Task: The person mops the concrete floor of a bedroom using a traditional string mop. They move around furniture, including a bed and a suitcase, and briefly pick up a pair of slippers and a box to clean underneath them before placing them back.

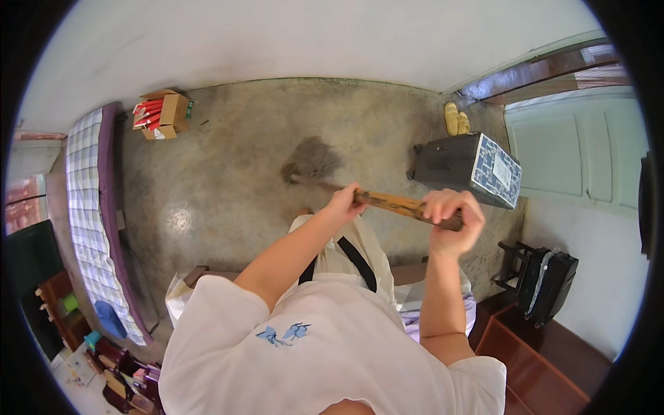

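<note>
Both of my hands grip the mottled yellow-brown wooden handle of a broom (pixel 391 202). My left hand (pixel 344 205) is closed round the handle in front of my body, lower down the shaft. My right hand (pixel 454 220) wraps the dark upper end, farther to the right. The handle slopes down to the left, away from me. At its far end, a grey fan-shaped head (pixel 312 160) with fine bristles rests on the concrete floor (pixel 228 173). The bristles look somewhat blurred.
An open cardboard box (pixel 177 114) with red items stands at the back left, near a checked mattress (pixel 88 187). To the right are a dark suitcase (pixel 446 160), yellow slippers (pixel 452 119), a black case (pixel 555 283) and a brown wooden cabinet (pixel 532 360).
</note>
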A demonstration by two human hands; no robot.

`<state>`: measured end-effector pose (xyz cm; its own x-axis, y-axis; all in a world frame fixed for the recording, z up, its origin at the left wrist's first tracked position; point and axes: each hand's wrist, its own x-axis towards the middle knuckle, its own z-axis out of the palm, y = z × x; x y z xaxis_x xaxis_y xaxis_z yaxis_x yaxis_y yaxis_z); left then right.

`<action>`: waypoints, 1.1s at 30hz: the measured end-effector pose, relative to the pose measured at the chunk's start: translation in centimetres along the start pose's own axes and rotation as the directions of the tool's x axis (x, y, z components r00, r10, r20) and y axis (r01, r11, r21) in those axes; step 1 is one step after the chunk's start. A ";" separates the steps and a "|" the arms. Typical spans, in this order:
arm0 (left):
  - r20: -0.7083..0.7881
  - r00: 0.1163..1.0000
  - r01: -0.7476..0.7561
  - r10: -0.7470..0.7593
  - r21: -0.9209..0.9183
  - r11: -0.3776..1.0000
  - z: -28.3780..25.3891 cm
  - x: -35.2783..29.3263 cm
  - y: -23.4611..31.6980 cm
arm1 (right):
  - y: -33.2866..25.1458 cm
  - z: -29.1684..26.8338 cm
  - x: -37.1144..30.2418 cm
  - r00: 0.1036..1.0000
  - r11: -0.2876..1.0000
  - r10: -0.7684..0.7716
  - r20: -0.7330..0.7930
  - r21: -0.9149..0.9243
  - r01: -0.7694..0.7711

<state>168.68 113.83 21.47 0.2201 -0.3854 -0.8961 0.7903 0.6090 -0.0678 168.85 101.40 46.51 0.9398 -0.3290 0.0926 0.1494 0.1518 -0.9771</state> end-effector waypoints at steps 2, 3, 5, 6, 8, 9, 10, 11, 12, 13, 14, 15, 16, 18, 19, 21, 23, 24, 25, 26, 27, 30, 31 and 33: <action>-0.007 0.999 -0.039 0.038 -0.062 0.997 -4.6 0.0 1.1 | 2.0 1.7 -0.7 0.995 0.994 0.099 0.034 0.050 -0.100; -0.041 0.997 -0.065 0.062 -0.099 0.993 -6.3 -0.5 1.6 | 3.2 2.5 -1.1 0.991 0.989 0.131 0.037 0.070 -0.133; -0.084 0.991 -0.119 0.108 -0.149 0.982 -10.3 -0.4 2.5 | 5.7 3.8 -1.6 0.971 0.969 0.223 0.086 0.086 -0.230; -0.094 0.987 -0.143 0.129 -0.162 0.976 -12.3 0.3 2.8 | 7.2 4.1 -1.9 0.953 0.949 0.282 0.111 0.110 -0.294; -0.199 0.965 -0.216 0.170 -0.243 0.946 -13.7 0.1 3.3 | 9.8 4.9 -2.2 0.936 0.926 0.337 0.105 0.144 -0.349; -0.210 0.958 -0.257 0.198 -0.310 0.916 -14.2 0.3 3.4 | 10.9 5.3 -2.1 0.931 0.921 0.340 0.135 0.155 -0.358; -0.223 0.950 -0.290 0.218 -0.369 0.883 -14.6 0.5 3.3 | 11.7 5.5 -2.1 0.926 0.915 0.343 0.157 0.166 -0.367; -0.237 0.942 -0.319 0.236 -0.423 0.848 -14.4 1.1 3.3 | 12.4 5.5 -1.9 0.916 0.910 0.350 0.195 0.161 -0.382; -0.237 0.936 -0.344 0.259 -0.471 0.812 -13.7 1.4 3.3 | 13.1 5.3 -1.7 0.904 0.903 0.361 0.231 0.156 -0.400; -0.240 0.929 -0.368 0.282 -0.517 0.772 -12.6 1.5 3.1 | 13.3 5.0 -1.1 0.877 0.882 0.396 0.272 0.153 -0.446; -0.244 0.921 -0.388 0.303 -0.559 0.732 -11.3 1.7 2.9 | 13.4 4.3 -0.2 0.849 0.860 0.429 0.309 0.150 -0.489; -0.247 0.924 -0.381 0.291 -0.538 0.752 -9.4 1.9 2.7 | 13.3 3.0 0.9 0.821 0.837 0.459 0.340 0.145 -0.528; -0.252 0.925 -0.377 0.284 -0.512 0.772 -7.4 2.2 2.7 | 13.9 1.2 1.9 0.843 0.864 0.446 0.301 0.098 -0.493; -0.270 0.927 -0.360 0.261 -0.441 0.822 -4.6 4.4 2.4 | 15.7 -3.5 4.2 0.879 0.903 0.417 0.232 0.001 -0.429; -0.271 0.934 -0.335 0.233 -0.442 0.832 -4.8 6.2 2.9 | 15.5 -7.0 5.9 0.884 0.914 0.398 0.244 -0.193 -0.358; -0.270 0.950 -0.265 0.157 -0.432 0.862 -4.1 9.8 2.0 | 20.5 -17.0 8.1 0.958 0.869 0.272 -0.096 -0.402 -0.287; -0.386 0.913 -0.297 0.135 -0.400 0.867 1.0 10.7 0.5 | 23.2 -28.6 10.1 0.959 0.677 0.010 -0.283 -0.704 -0.214; -0.414 0.903 -0.294 0.119 -0.392 0.872 2.2 11.5 -0.4 | 24.2 -34.5 10.6 0.946 0.557 -0.121 -0.302 -0.809 -0.187; -0.446 0.889 -0.297 0.105 -0.387 0.873 3.1 12.0 -1.1 | 24.2 -39.2 11.1 0.912 0.518 -0.135 -0.388 -0.812 -0.269; -0.450 0.886 -0.297 0.109 -0.370 0.880 4.7 12.9 -1.8 | 24.5 -44.8 11.4 0.875 0.435 -0.202 -0.441 -0.840 -0.323; -0.455 0.883 -0.295 0.112 -0.354 0.887 6.3 13.8 -2.4 | 24.9 -50.2 11.4 0.833 0.348 -0.271 -0.482 -0.856 -0.382; -0.438 0.893 -0.261 0.104 -0.316 0.912 8.7 15.5 -3.0 | 24.3 -60.7 13.0 0.511 0.130 -0.269 -0.817 -0.556 -0.821; -0.428 0.898 -0.247 0.098 -0.306 0.919 9.3 15.9 -3.2 | 23.6 -62.6 14.0 0.242 0.143 -0.142 -0.960 -0.261 -0.955; -0.472 0.873 -0.299 0.125 -0.315 0.901 10.2 16.5 -3.7 | 23.3 -67.2 14.6 0.140 0.252 -0.113 -0.984 -0.165 -0.954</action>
<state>175.21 98.12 11.38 0.0212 0.0666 -0.9976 0.4663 0.8820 0.0688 165.37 37.47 12.17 -0.1875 -0.9801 -0.0650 -0.9092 0.1983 -0.3661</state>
